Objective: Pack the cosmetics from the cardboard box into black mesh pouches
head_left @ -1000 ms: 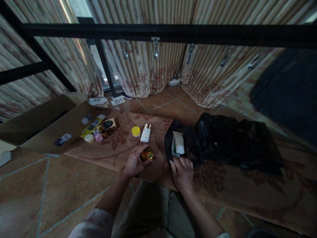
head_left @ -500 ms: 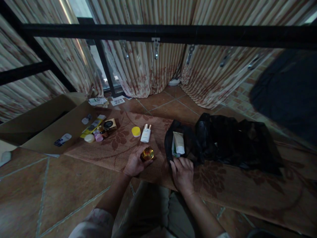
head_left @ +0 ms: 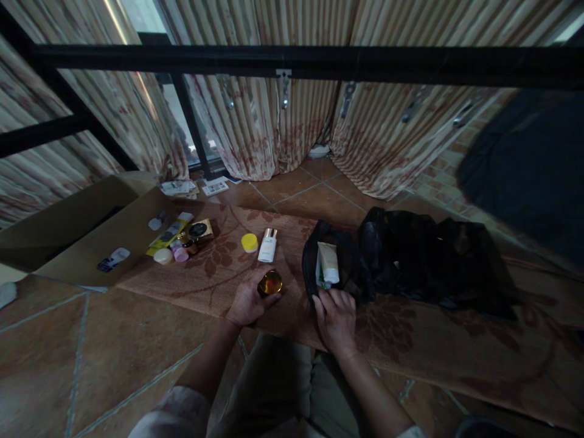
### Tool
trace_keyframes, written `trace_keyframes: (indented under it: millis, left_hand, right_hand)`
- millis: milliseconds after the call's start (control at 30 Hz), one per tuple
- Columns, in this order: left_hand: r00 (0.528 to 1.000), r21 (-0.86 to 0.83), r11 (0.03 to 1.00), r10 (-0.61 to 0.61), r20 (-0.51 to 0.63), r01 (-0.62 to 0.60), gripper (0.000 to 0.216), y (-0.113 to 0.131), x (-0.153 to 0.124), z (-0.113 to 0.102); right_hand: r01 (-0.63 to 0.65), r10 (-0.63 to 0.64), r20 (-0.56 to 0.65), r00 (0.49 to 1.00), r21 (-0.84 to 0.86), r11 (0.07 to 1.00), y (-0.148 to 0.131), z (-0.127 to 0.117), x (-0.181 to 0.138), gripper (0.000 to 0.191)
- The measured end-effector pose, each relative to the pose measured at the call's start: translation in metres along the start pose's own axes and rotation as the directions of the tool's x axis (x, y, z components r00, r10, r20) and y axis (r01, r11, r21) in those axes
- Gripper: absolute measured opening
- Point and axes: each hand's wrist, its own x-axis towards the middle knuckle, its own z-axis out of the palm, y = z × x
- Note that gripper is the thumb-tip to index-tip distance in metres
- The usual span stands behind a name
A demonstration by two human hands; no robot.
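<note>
My left hand (head_left: pixel 249 298) is closed around a shiny amber-gold jar (head_left: pixel 271 283), held low over the patterned runner (head_left: pixel 219 286). The fingers of my right hand (head_left: pixel 336 316) are curled over the near rim of a small black plastic bag (head_left: pixel 312 258). Inside that bag's opening lies a beige squeeze tube (head_left: pixel 328 261) with a white cap; something greenish under it is mostly hidden. Beyond my left hand, a white bottle (head_left: pixel 267 246) with a copper-coloured cap lies beside a small yellow-lidded jar (head_left: pixel 249 243).
A larger black plastic bag (head_left: pixel 433 261) lies on the right. At left stands an open cardboard box (head_left: pixel 132 237), with a yellow packet (head_left: pixel 166 236), a gold-and-black box (head_left: pixel 201 229) and several small jars beside it. A dark rail (head_left: pixel 292 61) crosses before the curtains (head_left: pixel 255 121).
The amber jar has turned slightly in my left hand. My right hand keeps its hold on the bag's rim, and the view has shifted a little.
</note>
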Motion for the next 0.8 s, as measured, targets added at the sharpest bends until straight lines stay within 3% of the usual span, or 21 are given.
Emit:
trace_keyframes:
  millis: [800]
  left_hand:
    - [1.000,0.044,0.999,0.003,0.006,-0.003,0.059,-0.0052,0.0003,0.0021]
  right_hand:
    - [0.011,-0.011,0.005,1.000,0.004,1.000,0.0006,0.0002,0.0002,0.028]
